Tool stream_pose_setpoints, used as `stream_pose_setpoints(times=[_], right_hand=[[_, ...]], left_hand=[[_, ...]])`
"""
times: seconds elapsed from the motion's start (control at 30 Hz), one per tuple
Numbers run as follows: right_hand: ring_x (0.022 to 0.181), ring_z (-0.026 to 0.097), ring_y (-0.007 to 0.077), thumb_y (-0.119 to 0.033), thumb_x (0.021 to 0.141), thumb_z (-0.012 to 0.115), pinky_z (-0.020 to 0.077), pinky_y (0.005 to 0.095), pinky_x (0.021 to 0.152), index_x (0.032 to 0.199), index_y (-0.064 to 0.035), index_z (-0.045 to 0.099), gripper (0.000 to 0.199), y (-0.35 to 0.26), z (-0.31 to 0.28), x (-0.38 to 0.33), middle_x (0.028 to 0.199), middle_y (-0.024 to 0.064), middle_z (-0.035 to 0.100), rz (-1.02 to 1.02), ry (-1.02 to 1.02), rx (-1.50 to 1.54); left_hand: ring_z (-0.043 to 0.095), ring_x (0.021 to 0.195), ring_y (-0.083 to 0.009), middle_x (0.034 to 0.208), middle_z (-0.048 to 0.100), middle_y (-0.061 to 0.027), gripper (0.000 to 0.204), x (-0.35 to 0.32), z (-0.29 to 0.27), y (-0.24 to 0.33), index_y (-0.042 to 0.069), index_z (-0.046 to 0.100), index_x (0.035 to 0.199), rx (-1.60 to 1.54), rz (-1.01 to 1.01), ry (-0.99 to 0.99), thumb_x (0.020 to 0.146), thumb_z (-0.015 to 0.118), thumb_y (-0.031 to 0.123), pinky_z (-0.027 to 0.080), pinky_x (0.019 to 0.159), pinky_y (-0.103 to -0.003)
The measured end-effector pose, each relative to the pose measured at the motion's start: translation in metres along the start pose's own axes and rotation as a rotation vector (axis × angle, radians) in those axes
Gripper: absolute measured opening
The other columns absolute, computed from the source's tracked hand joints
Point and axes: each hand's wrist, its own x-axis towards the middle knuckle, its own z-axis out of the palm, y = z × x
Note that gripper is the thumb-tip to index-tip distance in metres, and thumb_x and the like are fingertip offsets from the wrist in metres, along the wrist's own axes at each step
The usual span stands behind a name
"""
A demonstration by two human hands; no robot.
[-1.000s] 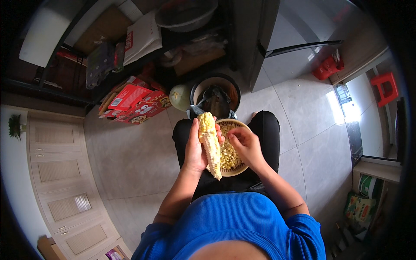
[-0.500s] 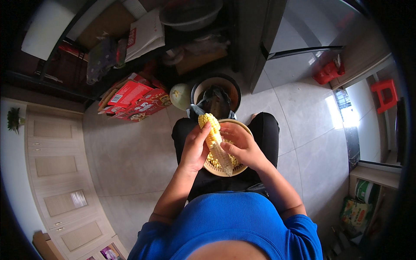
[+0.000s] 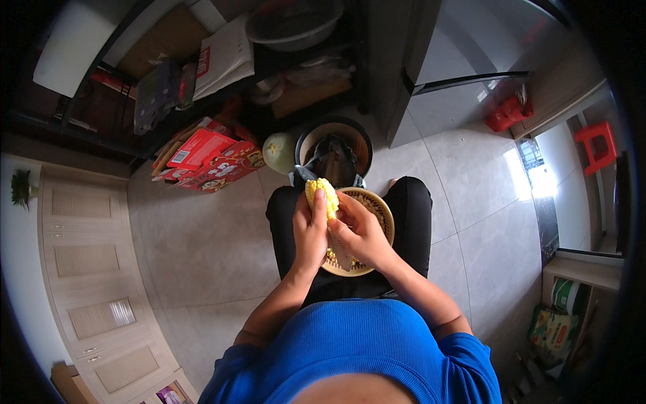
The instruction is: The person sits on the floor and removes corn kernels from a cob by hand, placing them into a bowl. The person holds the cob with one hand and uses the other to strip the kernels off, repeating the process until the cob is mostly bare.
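While its far part is gripped in the closed left hand, with the thumb laid lengthwise over the kernels, the corn cob is also clasped farther down between the thumb and fingers of the right hand. Its long axis is set nearly fore and aft: the blunt end is pointed away from the body and slightly to the left, the narrow end back toward the body and a little to the right. Whether either end is raised cannot be told. Bright yellow, tightly packed kernels are seen at the blunt end; the narrow end is stripped and dull brownish, and much of the middle is hidden by fingers. The cob is held above a round, pale-yellow basket, in which loose kernels are scattered, between two black-trousered knees.

Beyond the knees, a bin is lined with dark plastic, and a pale green melon is set beside it. White lettering and a barcode panel are carried by a red carton; a red printed patch is borne by a white bag on the shelf.
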Motion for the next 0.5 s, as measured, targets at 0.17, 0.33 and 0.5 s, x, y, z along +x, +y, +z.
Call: stream_pose_setpoints(times=[0.17,0.33,0.5], right_hand=[[0.103,0.052,0.0173,-0.006,0.084,0.047,0.0404,0.0268,0.087,0.131,0.0029,0.031,0.050,0.001,0.009,0.005,0.112,0.0145,0.052,0.041,0.067,-0.016],[0.107,0.048,0.0158,0.000,0.081,0.043,0.0376,0.0258,0.090,0.132,0.0035,0.029,0.053,0.008,0.003,0.007,0.116,0.0128,0.050,0.031,0.023,0.049],[0.109,0.046,0.0152,-0.001,0.084,0.046,0.0362,0.0254,0.092,0.131,0.0029,0.031,0.050,-0.003,0.005,0.014,0.118,0.0113,0.049,0.101,0.033,0.241]], left_hand=[[0.053,0.080,-0.0096,0.092,0.056,-0.0063,0.033,0.008,0.000,-0.002,-0.001,0.050,0.105,0.116,0.047,0.058,0.092,0.046,0.030,0.045,0.069,-0.023],[0.054,0.081,-0.0100,0.093,0.056,-0.0066,0.035,0.013,0.002,0.005,-0.002,0.049,0.106,0.002,-0.049,0.076,0.091,0.047,0.031,0.045,0.069,-0.023],[0.054,0.081,-0.0105,0.093,0.056,-0.0071,0.033,0.018,-0.002,0.000,-0.002,0.050,0.104,0.012,0.009,0.034,0.089,0.052,0.028,0.045,0.070,-0.024]])
